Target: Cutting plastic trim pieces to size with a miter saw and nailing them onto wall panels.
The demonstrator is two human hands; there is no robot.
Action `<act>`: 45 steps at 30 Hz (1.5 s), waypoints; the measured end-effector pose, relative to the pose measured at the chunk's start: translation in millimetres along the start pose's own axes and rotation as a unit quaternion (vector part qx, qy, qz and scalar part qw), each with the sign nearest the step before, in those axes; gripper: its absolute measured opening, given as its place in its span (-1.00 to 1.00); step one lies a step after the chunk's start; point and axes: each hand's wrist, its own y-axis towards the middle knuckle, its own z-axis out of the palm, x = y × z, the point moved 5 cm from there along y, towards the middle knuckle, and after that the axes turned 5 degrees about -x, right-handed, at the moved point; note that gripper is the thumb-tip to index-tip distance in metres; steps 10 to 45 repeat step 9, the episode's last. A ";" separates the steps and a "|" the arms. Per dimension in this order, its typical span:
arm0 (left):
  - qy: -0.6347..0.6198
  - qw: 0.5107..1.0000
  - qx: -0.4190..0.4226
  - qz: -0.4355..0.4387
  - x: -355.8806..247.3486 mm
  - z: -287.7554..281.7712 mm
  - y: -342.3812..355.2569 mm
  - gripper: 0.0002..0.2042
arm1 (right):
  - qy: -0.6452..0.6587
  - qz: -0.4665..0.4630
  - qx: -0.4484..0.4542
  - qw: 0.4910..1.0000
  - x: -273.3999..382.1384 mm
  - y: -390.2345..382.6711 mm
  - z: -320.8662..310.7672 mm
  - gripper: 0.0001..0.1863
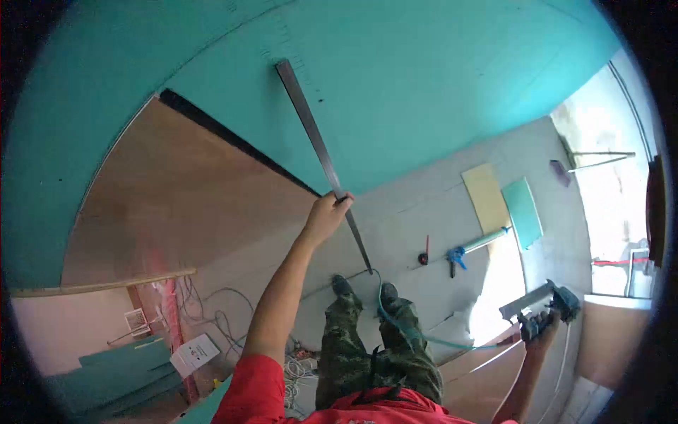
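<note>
My left hand (328, 214) is closed around the middle of a long metal bar (311, 131). The bar's upper end lies against a large green wallboard (424, 85); its lower end reaches down close to my feet. Off to the right, my right hand (542, 332) grips a dark air nail gun (549, 304) by its handle, apart from the board. A teal air hose (431, 340) runs from the gun's handle end across my legs. Left of the bar, the wallboard ends at a dark edge (236, 143) beside a brown panel (169, 180).
On the grey floor lie a tape measure (423, 258), a blue caulking gun (480, 245), a yellowish board piece (485, 198) and a green offcut (523, 213). Loose cables (219, 311) and a white box (195, 355) are at the lower left. A bright wall stands on the right.
</note>
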 end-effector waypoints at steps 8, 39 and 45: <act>-0.069 0.997 0.009 0.046 -114.3 24.6 -9.3 -0.74 | -0.400 -0.304 -0.160 0.850 95.2 -23.5 -207.7 -0.63; -0.075 0.997 0.011 0.022 -118.5 24.6 -11.5 -0.72 | -0.426 -0.279 -0.174 0.843 90.2 -24.3 -226.0 -0.58; -0.075 0.997 0.011 0.022 -118.5 24.6 -11.5 -0.72 | -0.426 -0.279 -0.174 0.843 90.2 -24.3 -226.0 -0.58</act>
